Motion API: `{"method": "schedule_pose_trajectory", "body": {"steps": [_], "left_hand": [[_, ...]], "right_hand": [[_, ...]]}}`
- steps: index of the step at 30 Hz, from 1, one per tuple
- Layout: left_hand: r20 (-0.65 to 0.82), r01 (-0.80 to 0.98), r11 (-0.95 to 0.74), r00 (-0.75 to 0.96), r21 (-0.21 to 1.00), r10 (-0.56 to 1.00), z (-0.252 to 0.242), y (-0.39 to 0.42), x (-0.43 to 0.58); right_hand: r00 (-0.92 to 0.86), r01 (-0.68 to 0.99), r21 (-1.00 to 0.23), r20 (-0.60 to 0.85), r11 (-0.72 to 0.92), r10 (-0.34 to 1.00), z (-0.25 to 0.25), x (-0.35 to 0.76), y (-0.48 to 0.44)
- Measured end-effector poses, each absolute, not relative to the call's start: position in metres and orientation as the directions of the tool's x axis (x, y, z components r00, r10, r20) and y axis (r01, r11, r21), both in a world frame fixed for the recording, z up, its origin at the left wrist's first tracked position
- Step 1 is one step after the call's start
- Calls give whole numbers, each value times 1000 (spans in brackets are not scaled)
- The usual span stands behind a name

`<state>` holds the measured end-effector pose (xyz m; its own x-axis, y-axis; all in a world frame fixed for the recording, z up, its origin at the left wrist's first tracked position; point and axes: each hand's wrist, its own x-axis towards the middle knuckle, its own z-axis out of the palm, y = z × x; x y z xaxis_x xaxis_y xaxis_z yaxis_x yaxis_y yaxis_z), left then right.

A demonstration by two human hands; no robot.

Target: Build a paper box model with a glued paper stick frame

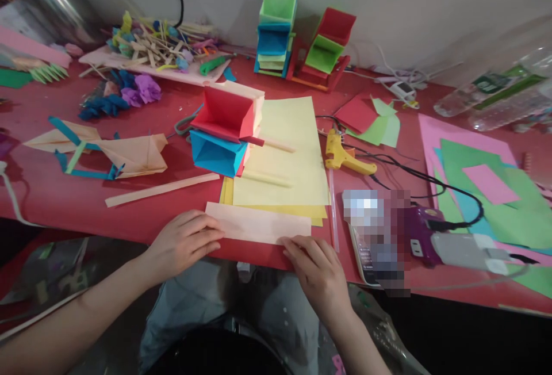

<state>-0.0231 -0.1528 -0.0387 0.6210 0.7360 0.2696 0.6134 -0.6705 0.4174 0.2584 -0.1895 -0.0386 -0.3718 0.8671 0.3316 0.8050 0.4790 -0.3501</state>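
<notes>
A peach paper strip (261, 223) lies across the red table's front edge, held at both ends. My left hand (183, 244) pinches its left end between thumb and fingers. At the opposite end my right hand (317, 266) grips the lower corner, fingers bent. Just beyond the strip is a stack of yellow paper sheets (297, 150). On its left part rest a red paper box (226, 113) and a blue paper box (218, 152), joined one above the other. A narrow folded peach strip (161, 190) lies left of the stack.
A yellow glue gun (345, 156) and a phone (362, 248) lie to the right, with a purple power adapter (425, 234) and black cables. Folded paper models stand at the back, including a green box (279, 2). Coloured sheets (474, 159) cover the right side; plastic bottles (500, 87) lie behind.
</notes>
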Motion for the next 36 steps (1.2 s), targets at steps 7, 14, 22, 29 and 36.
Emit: {"method": "schedule_pose_trajectory", "body": {"steps": [7,14,22,29,36], "left_hand": [[150,578,-601,641,551,753,-32,-138,-24],[152,597,-662,680,452,717,-25,-132,-23],[183,732,-614,587,297,788,-30,-132,-19],[168,750,-625,602,218,781,-28,-134,-15],[105,534,-828,826,171,554,-26,-156,29]], "right_hand": [[-520,747,-331,248,576,817,-34,265,-175],[-460,739,-417,262,529,848,-33,262,-169],[-157,871,-426,228,244,961,-32,253,-166],[-30,938,-336,170,87,985,-33,250,-162],[-69,964,-239,194,115,979,-31,249,-158]]}}
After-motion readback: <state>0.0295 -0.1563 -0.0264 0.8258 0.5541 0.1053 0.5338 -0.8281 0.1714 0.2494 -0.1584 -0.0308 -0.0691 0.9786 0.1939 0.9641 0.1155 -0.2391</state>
